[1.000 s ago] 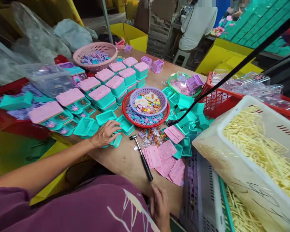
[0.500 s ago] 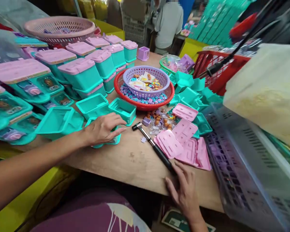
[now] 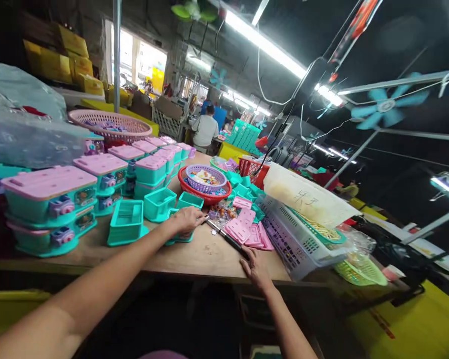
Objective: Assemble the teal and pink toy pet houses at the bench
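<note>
A small teal plastic box [image 3: 185, 237] sits near the table's front, with my left hand [image 3: 189, 219] over its top. The fingers curve across it and partly hide what is inside. On the right, a hammer [image 3: 230, 240] lies on the wood, its head toward my left fingertips and its black handle toward me. My right hand [image 3: 255, 265] is at the handle's end, fingers stretched and thumb apart, not wrapped round it. Pink plastic panels [image 3: 241, 227] lie beside the hammer, with small brown figures [image 3: 224, 212] behind them.
Teal boxes with pink lids [image 3: 50, 184] are stacked at left, near open teal trays [image 3: 127, 219]. A purple basket [image 3: 206, 175] stands inside a red one [image 3: 224, 193]. A grey crate [image 3: 295, 244] borders the right side. Another person [image 3: 205, 130] sits farther back.
The view has tilted up and back, bringing the ceiling lights and the room into sight. Both hands stay at about the same places, by the box and the hammer handle.
</note>
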Tool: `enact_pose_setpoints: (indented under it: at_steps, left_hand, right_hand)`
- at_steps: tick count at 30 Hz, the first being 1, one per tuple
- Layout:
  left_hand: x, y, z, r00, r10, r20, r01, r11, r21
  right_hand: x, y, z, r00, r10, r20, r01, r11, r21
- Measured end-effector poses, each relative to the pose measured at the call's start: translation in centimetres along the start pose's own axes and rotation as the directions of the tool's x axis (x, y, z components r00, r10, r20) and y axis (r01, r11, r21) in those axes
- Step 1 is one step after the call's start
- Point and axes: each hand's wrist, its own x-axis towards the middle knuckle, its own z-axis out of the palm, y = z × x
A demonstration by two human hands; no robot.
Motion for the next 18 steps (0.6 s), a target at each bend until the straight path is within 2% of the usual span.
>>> enact_pose_setpoints:
  at_steps: [3, 6, 9, 11, 13, 14, 15, 17, 18]
  left_hand:
    - [-0.3, -0.2, 0.4, 0.999, 0.017, -0.042, -0.016, 1.0, 0.013]
    - [-0.7, -0.2, 0.7, 0.995, 0.046, -0.086, -0.044, 0.999, 0.018]
    - [-0.9, -0.4, 1.1, 0.987, 0.1, -0.127, -0.1, 0.995, 0.004]
    - [-0.8, -0.9, 1.0, 0.981, 0.135, -0.142, -0.14, 0.99, -0.023]
    - [-0.3, -1.5, 0.4, 0.979, 0.152, -0.139, -0.162, 0.985, -0.062]
    - [0.1, -1.9, -0.2, 0.979, 0.151, -0.133, -0.163, 0.983, -0.082]
    - [0.6, -2.3, -1.1, 0.982, 0.141, -0.126, -0.154, 0.983, -0.099]
    - [1.9, -3.3, -3.2, 0.986, 0.112, -0.12, -0.126, 0.985, -0.12]
    - [2.7, -3.8, -4.5, 0.99, 0.09, -0.112, -0.103, 0.988, -0.114]
  right_hand:
    - [1.1, -1.1, -0.3, 0.999, -0.036, -0.032, 0.035, 0.999, -0.036]
    - [4.4, -1.6, -1.9, 0.996, -0.053, -0.075, 0.049, 0.997, -0.052]
    - [9.3, -0.8, -6.1, 0.983, -0.025, -0.184, 0.009, 0.997, -0.082]
    - [12.4, 0.2, -9.6, 0.938, 0.006, -0.346, -0.056, 0.989, -0.135]
    - [14.8, 1.2, -12.0, 0.91, 0.036, -0.414, -0.102, 0.985, -0.138]
    - [15.6, 1.5, -12.3, 0.926, 0.051, -0.374, -0.097, 0.99, -0.106]
    - [16.3, 1.6, -12.1, 0.957, 0.055, -0.284, -0.07, 0.997, -0.044]
    - [17.0, 1.3, -9.9, 0.999, 0.007, -0.053, -0.002, 0.995, 0.096]
    - [17.1, 0.9, -8.2, 0.998, -0.045, 0.052, 0.036, 0.987, 0.157]
